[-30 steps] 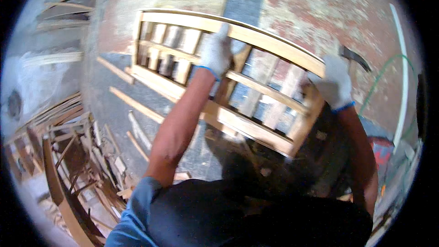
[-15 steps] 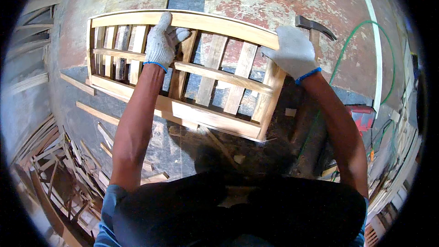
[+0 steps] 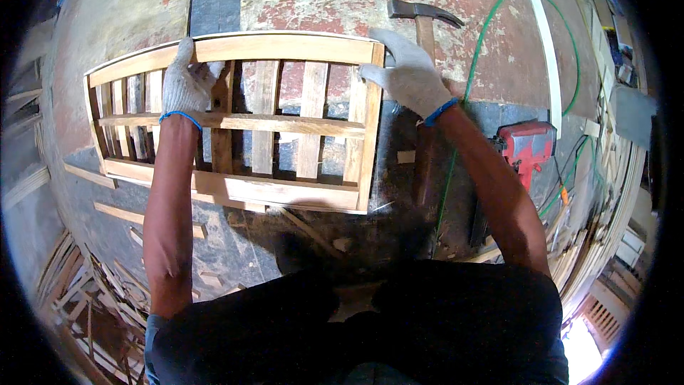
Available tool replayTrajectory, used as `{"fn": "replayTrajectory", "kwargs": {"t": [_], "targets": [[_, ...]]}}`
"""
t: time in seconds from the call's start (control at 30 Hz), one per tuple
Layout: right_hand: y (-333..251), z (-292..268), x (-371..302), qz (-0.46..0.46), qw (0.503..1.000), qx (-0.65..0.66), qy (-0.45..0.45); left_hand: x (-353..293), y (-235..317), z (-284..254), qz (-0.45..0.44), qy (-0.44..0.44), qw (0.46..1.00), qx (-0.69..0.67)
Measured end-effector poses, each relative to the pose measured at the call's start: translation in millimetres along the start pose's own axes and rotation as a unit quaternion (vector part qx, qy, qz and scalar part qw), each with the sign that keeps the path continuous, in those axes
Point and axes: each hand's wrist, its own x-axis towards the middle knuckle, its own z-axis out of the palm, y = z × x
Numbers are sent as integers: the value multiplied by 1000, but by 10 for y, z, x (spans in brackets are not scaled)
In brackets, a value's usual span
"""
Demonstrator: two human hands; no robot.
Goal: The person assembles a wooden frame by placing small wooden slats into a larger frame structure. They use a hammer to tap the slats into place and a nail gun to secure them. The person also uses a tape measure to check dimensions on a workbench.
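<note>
A pale wooden slatted frame (image 3: 285,189) with a middle rail lies on the floor in front of me. My left hand (image 3: 187,84), in a white knit glove with a blue cuff, grips its far rail, thumb laid over the top. At the frame's far right corner, my gloved right hand (image 3: 411,75) closes round the wood, thumb on the near side; some fingertips are hidden. Just beyond that hand lies a claw hammer (image 3: 425,28), its handle partly covered by the hand.
A red nail gun (image 3: 526,148) lies by my right forearm, near a looping green hose (image 3: 476,53). Loose wooden strips (image 3: 89,175) are scattered at left, with piled offcuts (image 3: 78,289) behind them. A long white strip (image 3: 539,21) runs along the right.
The view has shifted and turned, so frame, hammer and nail gun appear further left. My right hand has slid from over the corner to its outer side; my left keeps its hold.
</note>
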Motion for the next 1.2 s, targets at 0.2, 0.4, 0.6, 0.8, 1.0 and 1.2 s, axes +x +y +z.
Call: {"fn": "replayTrajectory", "kwargs": {"t": [0.2,0.4,0.6,0.8,1.0,1.2], "targets": [[96,136,21,-115,990,-51,58,-9,10,-14,4,3,1000,8],[225,221,128,-53,996,63,40,62,-15,2,-7,5,1000,-24],[59,198,129,4,996,82,32,208,-9,-130,-17,-9,999,-41],[37,131,130,5,995,92,23,153,-8,-17,-10,27,999,-29],[7,179,111,-90,990,-82,76,153,46,31,-42,-4,998,-42],[-546,-139,453,10,950,-244,-193,219,49,-42,-29,28,998,-42]]}}
